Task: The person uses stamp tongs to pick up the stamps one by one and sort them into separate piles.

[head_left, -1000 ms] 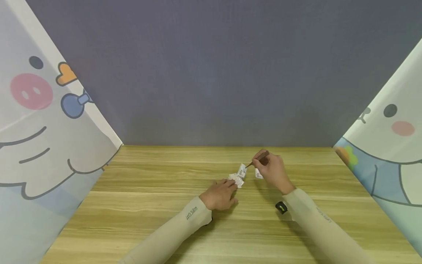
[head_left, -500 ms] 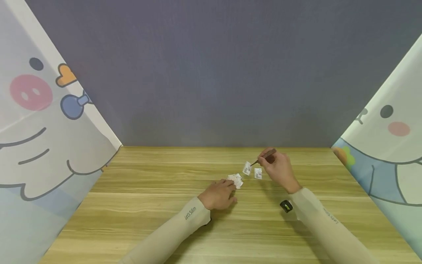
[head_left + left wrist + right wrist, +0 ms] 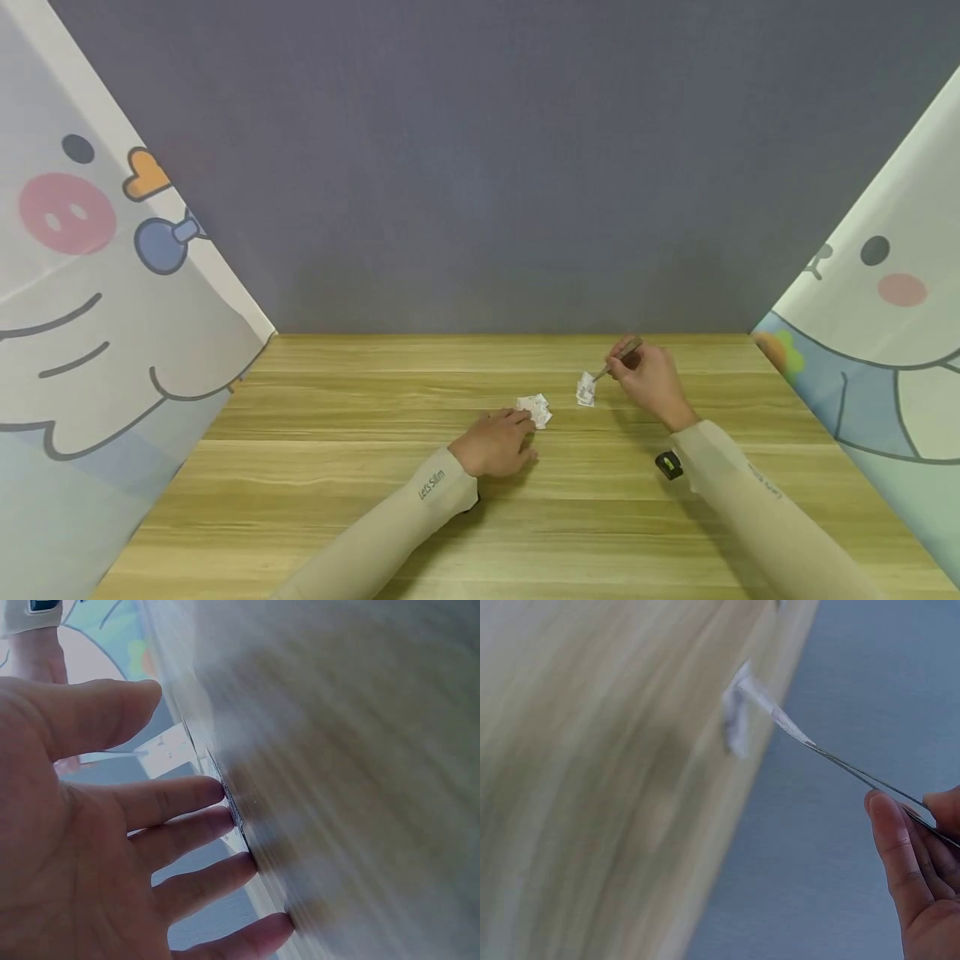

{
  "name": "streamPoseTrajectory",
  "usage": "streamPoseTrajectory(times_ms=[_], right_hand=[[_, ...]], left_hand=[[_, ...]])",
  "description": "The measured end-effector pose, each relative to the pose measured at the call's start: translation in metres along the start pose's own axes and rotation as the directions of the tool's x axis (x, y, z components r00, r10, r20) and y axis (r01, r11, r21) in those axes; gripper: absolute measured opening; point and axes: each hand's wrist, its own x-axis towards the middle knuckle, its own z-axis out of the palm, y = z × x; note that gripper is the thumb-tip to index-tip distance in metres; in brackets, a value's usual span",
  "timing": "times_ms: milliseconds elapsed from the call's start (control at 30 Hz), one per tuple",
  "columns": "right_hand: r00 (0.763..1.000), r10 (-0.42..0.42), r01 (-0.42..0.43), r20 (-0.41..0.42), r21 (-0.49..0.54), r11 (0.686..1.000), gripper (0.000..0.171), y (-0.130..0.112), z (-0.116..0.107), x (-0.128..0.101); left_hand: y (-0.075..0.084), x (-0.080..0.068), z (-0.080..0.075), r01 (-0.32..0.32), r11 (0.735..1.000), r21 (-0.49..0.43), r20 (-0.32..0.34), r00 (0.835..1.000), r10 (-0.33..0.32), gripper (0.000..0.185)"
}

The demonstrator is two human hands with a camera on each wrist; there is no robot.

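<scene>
My right hand (image 3: 651, 382) pinches a pair of tweezers (image 3: 847, 766) between thumb and fingers. The tweezers' tips grip a small white printed paper slip (image 3: 784, 720), tilted above the table. Just below it lies another small white slip (image 3: 736, 733) on the wood; in the head view the two overlap. My left hand (image 3: 493, 444) rests on the table with fingers spread and fairly straight. Its fingertips touch a loose pile of white paper slips (image 3: 537, 410), partly hidden by the fingers. In the left wrist view, fingertips (image 3: 217, 789) press at the pile's edge.
The wooden table (image 3: 337, 467) reaches back to a grey wall panel (image 3: 480, 167). Side panels with cartoon prints stand at left (image 3: 75, 333) and right (image 3: 892, 333). A small black device (image 3: 669, 465) sits at the right cuff.
My right hand has moved right, carrying the slip in the tweezers away from the pile until it overlaps the slip lying at right. The left hand has stayed at the pile.
</scene>
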Motion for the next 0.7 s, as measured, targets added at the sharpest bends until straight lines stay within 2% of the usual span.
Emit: streamPoseTrajectory(times_ms=[133, 267, 533, 700], right_hand=[[0.998, 0.056, -0.056, 0.033, -0.003, 0.998, 0.008, 0.01, 0.003, 0.0], [0.996, 0.076, -0.075, 0.043, -0.023, 0.997, 0.01, 0.017, 0.006, -0.001], [0.997, 0.071, -0.072, -0.01, -0.051, 0.996, 0.009, 0.022, 0.009, 0.0], [0.998, 0.047, -0.048, -0.029, -0.043, 0.998, 0.007, 0.014, 0.008, 0.001]], left_hand=[[0.0, -0.001, 0.0, -0.001, 1.0, -0.003, 0.002, 1.0, 0.001, 0.05], [0.001, -0.002, -0.001, -0.014, 1.0, -0.001, -0.007, 1.0, 0.014, 0.05], [0.001, -0.001, -0.002, -0.024, 0.999, 0.03, -0.015, 1.0, 0.025, 0.05], [0.002, -0.002, -0.001, -0.014, 0.999, 0.028, 0.0, 1.0, 0.014, 0.052]])
